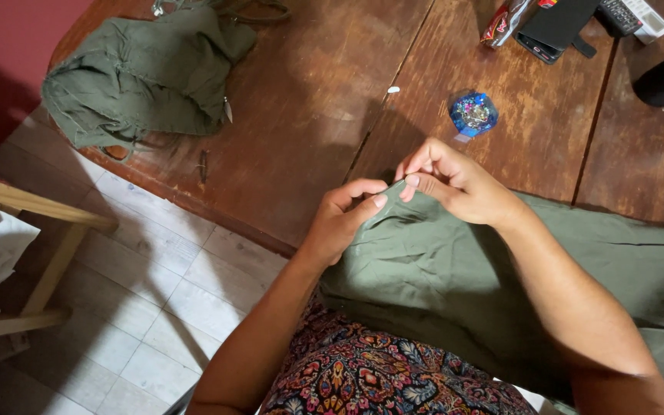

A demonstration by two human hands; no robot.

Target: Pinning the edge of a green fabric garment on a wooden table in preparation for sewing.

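Green cloth [455, 269] stretches from 4 o'clock to a corner at 11 o'clock, pinched there by left hand [341, 223] and right hand [455, 184].

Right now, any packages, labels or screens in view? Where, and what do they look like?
Snack wrapper: table's far edge, crumpled, red and silver.
Black wallet-style phone case: just right of the wrapper, flat, rectangular; no screen showing.
Remote control: top right, black keypad, white end.
Small faceted container: on the table beyond the hands, blue, holding multicoloured bits.
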